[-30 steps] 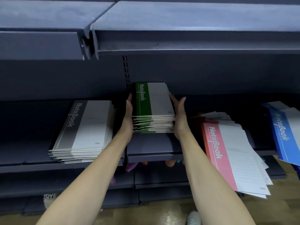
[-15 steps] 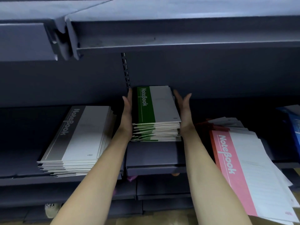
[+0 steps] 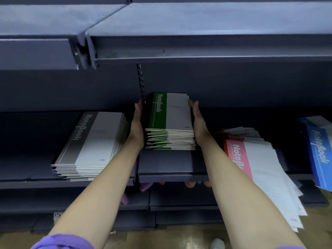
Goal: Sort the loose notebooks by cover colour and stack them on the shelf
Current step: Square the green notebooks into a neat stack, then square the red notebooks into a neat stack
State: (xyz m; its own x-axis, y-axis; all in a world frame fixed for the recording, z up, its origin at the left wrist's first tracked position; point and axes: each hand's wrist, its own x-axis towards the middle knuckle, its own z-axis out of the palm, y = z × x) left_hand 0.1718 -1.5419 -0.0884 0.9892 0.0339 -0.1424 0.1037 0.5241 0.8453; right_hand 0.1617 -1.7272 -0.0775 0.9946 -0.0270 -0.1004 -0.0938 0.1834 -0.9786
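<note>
Two flat hands, fingers straight and together: left hand [image 3: 137, 126] and right hand [image 3: 198, 124] press the sides of the green stack [image 3: 170, 126], which sits at the back of the middle shelf [image 3: 165, 164]. Step: squaring green pile. Next, prob.: tidy the fanned pink stack [image 3: 260, 169]. Green covers w/ white panel; lower edges ragged.

Green-banded notebook stack [image 3: 170, 133]: flat, far on centre shelf [image 3: 165, 164]. Grey stack [image 3: 89, 146]: flat, left, edges fanned. Pink stack [image 3: 260, 169]: right, splayed, overhanging the near edge; blue notebooks [image 3: 319, 155]: far right, tilted.
</note>
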